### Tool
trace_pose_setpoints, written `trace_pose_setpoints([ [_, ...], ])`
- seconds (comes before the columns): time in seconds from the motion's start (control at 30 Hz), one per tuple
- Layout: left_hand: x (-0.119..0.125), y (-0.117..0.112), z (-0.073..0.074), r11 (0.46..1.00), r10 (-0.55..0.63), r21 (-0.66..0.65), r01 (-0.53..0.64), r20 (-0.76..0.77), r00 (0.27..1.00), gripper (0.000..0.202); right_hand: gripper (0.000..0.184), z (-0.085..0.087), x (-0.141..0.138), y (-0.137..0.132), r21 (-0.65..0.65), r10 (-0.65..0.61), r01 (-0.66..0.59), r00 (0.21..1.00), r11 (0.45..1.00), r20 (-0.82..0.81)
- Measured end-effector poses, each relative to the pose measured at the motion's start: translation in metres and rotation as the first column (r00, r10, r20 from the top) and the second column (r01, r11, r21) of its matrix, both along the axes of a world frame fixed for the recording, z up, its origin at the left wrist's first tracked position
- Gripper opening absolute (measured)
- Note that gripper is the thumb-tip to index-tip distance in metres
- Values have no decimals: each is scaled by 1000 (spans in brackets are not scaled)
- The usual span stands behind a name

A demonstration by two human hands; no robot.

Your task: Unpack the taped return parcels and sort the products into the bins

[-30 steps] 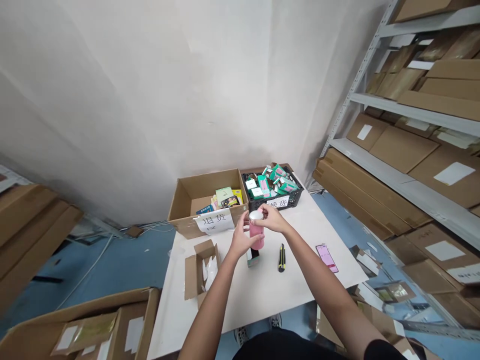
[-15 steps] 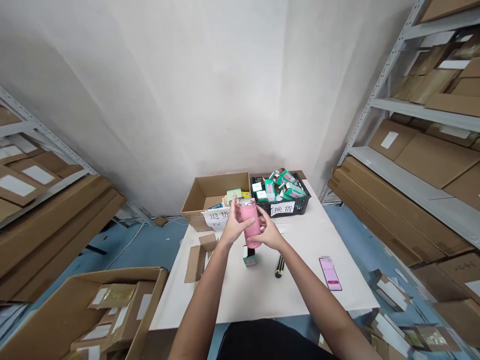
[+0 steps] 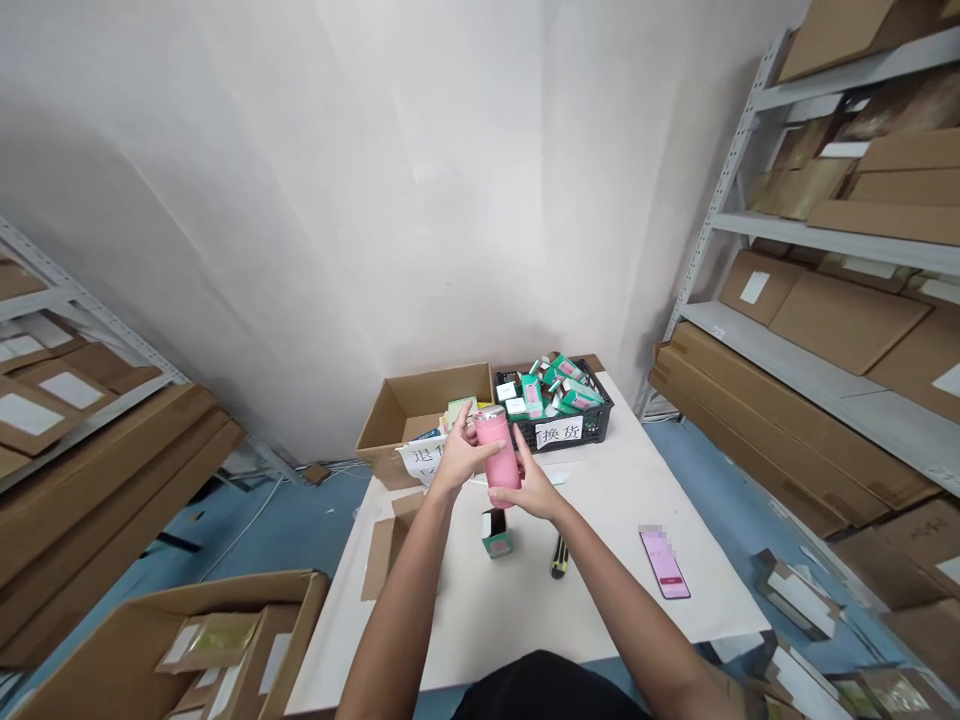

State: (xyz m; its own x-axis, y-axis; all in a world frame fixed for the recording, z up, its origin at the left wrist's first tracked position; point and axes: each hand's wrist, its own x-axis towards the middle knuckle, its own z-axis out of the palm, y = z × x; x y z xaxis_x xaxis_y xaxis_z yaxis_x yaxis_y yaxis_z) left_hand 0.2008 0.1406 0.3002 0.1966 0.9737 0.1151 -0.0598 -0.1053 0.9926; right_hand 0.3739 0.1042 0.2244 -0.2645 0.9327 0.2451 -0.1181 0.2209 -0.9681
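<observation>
A pink tumbler [image 3: 498, 462] with a shiny silver top is held up above the table, tilted slightly. My left hand [image 3: 459, 456] grips its left side, thumb across the front and fingers near the top. On the other side my right hand [image 3: 535, 489] supports the lower part, its thumb near the base; some fingers are hidden behind. Just below stands a small green box [image 3: 497, 546], its top open and dark inside. A black and yellow utility knife [image 3: 559, 558] lies right of that box. An opened brown carton [image 3: 386, 548] sits by my left forearm.
At the table's back are a labelled cardboard box [image 3: 375, 460] and a black crate [image 3: 597, 424] of green boxes. A phone [image 3: 664, 563] lies on the right. A large carton [image 3: 304, 610] of parcels stands at lower left; shelving [image 3: 832, 235] flanks the right.
The camera view has shifted a little, so the table sits lower in the picture. My right hand has moved slightly down the tumbler towards its base. Both hands still hold it.
</observation>
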Motion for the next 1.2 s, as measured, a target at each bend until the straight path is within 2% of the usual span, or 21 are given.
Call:
trace_pose_setpoints([
  [0.07, 0, 8, -2, 999, -45, -10, 46, 34, 998, 133, 124, -1, 1, 1, 6, 54, -54, 998, 999, -22],
  [0.1, 0, 11, -3, 999, -51, 9, 51, 42, 998, 130, 124, -1, 2, 2, 5, 10, -10, 1000, 1000, -8],
  [0.2, 7, 17, -6, 997, 14, 73, -15, 18, 1000, 131, 133, -4, 0, 3, 12, -279, 279, 955, 960, 105],
  [0.23, 9, 18, -7, 996, 38, 77, -38, 5, 999, 133, 136, -6, -1, 3, 16, -332, 333, 934, 943, 129],
  [0.27, 12, 19, -7, 996, 47, 71, -47, -2, 999, 135, 137, -7, -1, 2, 13, -333, 334, 934, 943, 130],
  [0.4, 15, 17, -8, 999, -17, 47, 14, 55, 998, 128, 129, -11, 2, 1, -20, -101, 102, 995, 995, 26],
  [0.43, 15, 17, -9, 998, -23, 61, 19, 60, 998, 126, 129, -11, 3, 1, -27, -103, 104, 994, 994, 36],
  [0.57, 8, 16, -12, 996, 23, 91, -22, -6, 1000, 123, 139, -14, 5, 1, -35, -233, 243, 956, 969, 180],
  [0.73, -1, 15, -21, 997, -67, 47, 69, -45, 997, 102, 128, -23, 0, 2, -43, -94, 97, 992, 994, 82],
  [0.8, -4, 15, -26, 996, -54, 68, 59, -74, 996, 97, 130, -29, -2, 2, -74, -121, 128, 989, 989, 89],
  [0.9, -8, 15, -33, 998, -44, 38, 48, -104, 994, 105, 132, -36, -4, 3, -90, -133, 144, 983, 985, 126],
  [0.97, -11, 15, -39, 997, -81, 1, 82, -105, 991, 110, 123, -36, -2, 7, -54, -114, 120, 987, 991, 110],
  [1.07, -13, 14, -52, 989, -145, -31, 143, -100, 984, 116, 98, -28, 5, 19, 21, -128, 127, 986, 992, 106],
  [1.13, -12, 14, -63, 985, -171, -46, 167, -101, 980, 120, 86, -23, 7, 29, 41, -153, 148, 976, 988, 158],
  [1.2, -8, 14, -78, 983, -183, -51, 178, -98, 978, 125, 82, -23, 7, 40, 36, -176, 173, 951, 984, 254],
])
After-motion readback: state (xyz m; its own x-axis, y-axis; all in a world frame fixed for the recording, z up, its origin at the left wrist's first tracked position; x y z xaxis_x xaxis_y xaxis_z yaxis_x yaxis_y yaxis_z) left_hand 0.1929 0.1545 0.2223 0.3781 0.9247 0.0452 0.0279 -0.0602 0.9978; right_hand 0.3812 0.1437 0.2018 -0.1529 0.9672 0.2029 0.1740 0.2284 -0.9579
